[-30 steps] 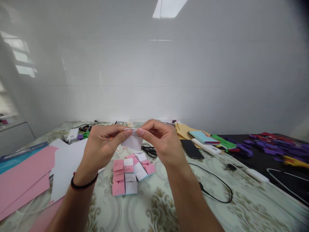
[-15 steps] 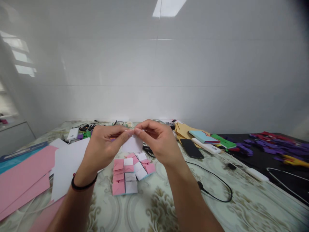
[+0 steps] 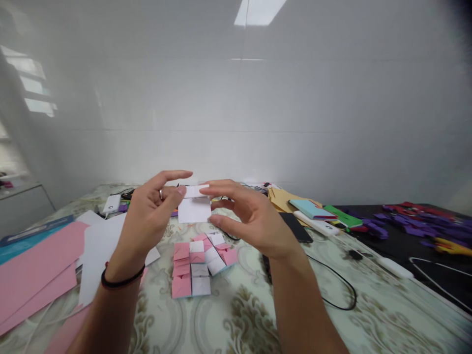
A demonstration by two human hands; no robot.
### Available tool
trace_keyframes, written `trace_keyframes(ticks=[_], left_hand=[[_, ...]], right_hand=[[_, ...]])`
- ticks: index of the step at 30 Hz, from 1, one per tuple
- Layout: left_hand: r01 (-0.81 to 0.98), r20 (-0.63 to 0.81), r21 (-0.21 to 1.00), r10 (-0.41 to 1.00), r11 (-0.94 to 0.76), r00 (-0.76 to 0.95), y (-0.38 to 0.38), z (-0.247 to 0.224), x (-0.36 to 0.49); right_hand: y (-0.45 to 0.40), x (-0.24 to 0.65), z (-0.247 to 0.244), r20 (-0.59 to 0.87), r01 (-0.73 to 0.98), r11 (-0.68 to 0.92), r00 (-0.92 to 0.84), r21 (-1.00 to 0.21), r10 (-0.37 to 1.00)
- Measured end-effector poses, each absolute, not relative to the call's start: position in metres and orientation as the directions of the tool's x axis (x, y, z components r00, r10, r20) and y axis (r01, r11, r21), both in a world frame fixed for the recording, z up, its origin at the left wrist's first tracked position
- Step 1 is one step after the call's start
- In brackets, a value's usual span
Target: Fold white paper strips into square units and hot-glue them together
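Observation:
A small white sheet of paper with a folded strip along its top edge is held up above the table. My left hand pinches the paper's upper left corner between thumb and bent fingers, its index finger stretched out above. At the paper's right side is my right hand, thumb and fingers spread apart. Its index fingertip meets the folded strip, and the thumb tip lies by the lower right edge. Below, on the table, lie several folded pink and white paper pieces grouped together.
Pink sheets and white sheets lie at left on the patterned tablecloth. To the right are a black phone, a white power bank, a light blue pad and a black cable. Purple pieces cover a dark surface.
The paper has shifted slightly left, with its folded top strip now in plain view. My right thumb has come away from the top edge and the hand has spread. My left index finger has lifted.

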State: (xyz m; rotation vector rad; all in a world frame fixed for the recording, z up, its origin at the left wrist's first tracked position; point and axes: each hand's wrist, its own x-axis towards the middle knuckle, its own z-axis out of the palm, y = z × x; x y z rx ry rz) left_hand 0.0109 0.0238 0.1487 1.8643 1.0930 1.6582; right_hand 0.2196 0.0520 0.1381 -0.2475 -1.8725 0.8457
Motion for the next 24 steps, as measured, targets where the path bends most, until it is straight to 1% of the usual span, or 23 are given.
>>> trace_keyframes(ticks=[3, 6, 8, 11, 14, 20, 24], left_hand=[[0.238, 0.644, 0.745, 0.765, -0.622, -0.017, 0.024, 0.148, 0.01], [0.24, 0.658, 0.727, 0.752, -0.643, 0.023, 0.023, 0.147, 0.01], [0.235, 0.66, 0.717, 0.748, -0.656, 0.074, 0.022, 0.147, 0.011], [0.173, 0.664, 0.711, 0.732, -0.681, 0.153, 0.02, 0.149, 0.014], [0.135, 0.662, 0.713, 0.724, -0.688, 0.195, 0.02, 0.15, 0.016], [0.144, 0.696, 0.695, 0.709, -0.704, 0.108, 0.023, 0.148, 0.018], [0.156, 0.712, 0.682, 0.697, -0.714, 0.08, 0.023, 0.15, 0.019]], right_hand=[[0.051, 0.223, 0.139, 0.706, -0.188, 0.736, -0.506, -0.65, 0.495], [0.051, 0.222, 0.14, 0.695, -0.177, 0.722, -0.493, -0.669, 0.523], [0.051, 0.219, 0.141, 0.709, -0.178, 0.715, -0.425, -0.676, 0.564], [0.052, 0.216, 0.141, 0.717, -0.178, 0.701, -0.297, -0.691, 0.631], [0.052, 0.215, 0.141, 0.689, -0.189, 0.663, -0.258, -0.724, 0.678], [0.052, 0.213, 0.14, 0.658, -0.224, 0.619, -0.248, -0.753, 0.711], [0.053, 0.21, 0.14, 0.646, -0.3, 0.576, -0.247, -0.76, 0.723]])
